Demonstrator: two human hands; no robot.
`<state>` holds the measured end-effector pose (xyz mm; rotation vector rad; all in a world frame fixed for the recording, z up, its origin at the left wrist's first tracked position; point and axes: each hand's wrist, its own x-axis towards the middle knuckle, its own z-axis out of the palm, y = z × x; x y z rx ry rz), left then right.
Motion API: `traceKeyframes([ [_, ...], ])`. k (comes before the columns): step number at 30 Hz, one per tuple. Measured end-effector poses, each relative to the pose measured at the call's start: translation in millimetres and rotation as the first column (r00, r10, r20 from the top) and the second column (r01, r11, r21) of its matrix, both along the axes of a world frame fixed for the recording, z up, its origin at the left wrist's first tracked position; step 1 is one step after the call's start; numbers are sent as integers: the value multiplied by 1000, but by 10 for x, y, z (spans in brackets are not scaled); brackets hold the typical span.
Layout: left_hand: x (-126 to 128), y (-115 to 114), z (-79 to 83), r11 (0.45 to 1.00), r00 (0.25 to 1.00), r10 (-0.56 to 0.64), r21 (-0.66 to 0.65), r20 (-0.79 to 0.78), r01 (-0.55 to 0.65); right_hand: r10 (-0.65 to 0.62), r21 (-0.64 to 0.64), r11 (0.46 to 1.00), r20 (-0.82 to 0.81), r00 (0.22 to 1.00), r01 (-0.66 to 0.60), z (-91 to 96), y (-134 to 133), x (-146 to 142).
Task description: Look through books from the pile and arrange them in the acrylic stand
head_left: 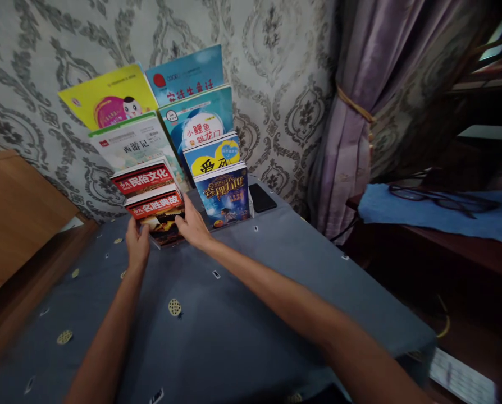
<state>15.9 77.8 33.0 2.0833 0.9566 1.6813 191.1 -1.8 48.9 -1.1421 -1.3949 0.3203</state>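
My left hand (pixel 137 241) and my right hand (pixel 193 223) grip the two sides of a small red and dark book (pixel 162 216) at the front of the left row. Thumbs lie on its cover, and the other fingers are mostly hidden behind the edges. Just behind it stands another red-topped book (pixel 144 177), then a pale green-edged book (pixel 135 140) and a tall yellow book (pixel 112 98). To the right, a dark blue book (pixel 223 193) fronts a second row, with a yellow and blue book (pixel 213 157) and two teal books (pixel 200 115) rising behind.
A black phone-like slab (pixel 263 197) lies right of the books on the grey-blue tablecloth (pixel 251 292). Patterned wallpaper rises behind. A wooden panel (pixel 21 213) stands at left. Beyond a tied purple curtain (pixel 347 123), glasses (pixel 440 196) rest on a blue cloth (pixel 377 207).
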Motion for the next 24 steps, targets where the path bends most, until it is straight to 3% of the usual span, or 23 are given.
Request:
traceKeyframes([
  [7, 31, -63, -7, 997, 998, 64, -31, 0, -64, -30, -1, 1000, -19, 999, 30, -45, 28, -83],
  [18, 94, -76, -82, 995, 995, 97, -8, 10, -97, -43, -19, 999, -23, 999, 43, 33, -71, -68],
  [24, 147, -119, -41, 1000, 995, -4, 6, 103, 3, 23, 88, 996, -147, 989, -10, 5, -64, -75],
])
